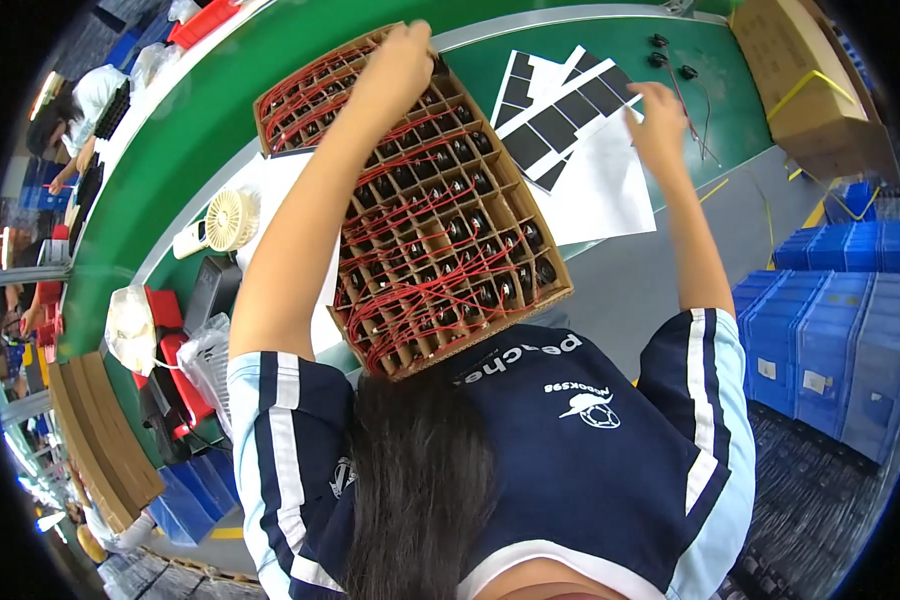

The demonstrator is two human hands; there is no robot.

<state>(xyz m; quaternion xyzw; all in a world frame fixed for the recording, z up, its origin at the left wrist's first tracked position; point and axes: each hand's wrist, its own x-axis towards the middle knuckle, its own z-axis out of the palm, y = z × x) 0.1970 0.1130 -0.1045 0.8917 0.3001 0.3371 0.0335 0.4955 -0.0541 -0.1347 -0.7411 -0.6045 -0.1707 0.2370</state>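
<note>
A cardboard tray with divider cells lies tilted on the bench in front of me. Many of its cells hold small black round parts with red wires strung across. At the tray's far edge is my left hand, its fingers curled; whatever they grip is hidden. Out to the right, my right hand has thumb and finger apart beside the end of a white sheet with black rectangular labels. More such sheets and a plain white sheet lie underneath.
Loose black round parts with wires lie at the far right of the green bench. A cardboard box stands beyond them. Blue bins are stacked at right. A handheld fan and red items sit at left.
</note>
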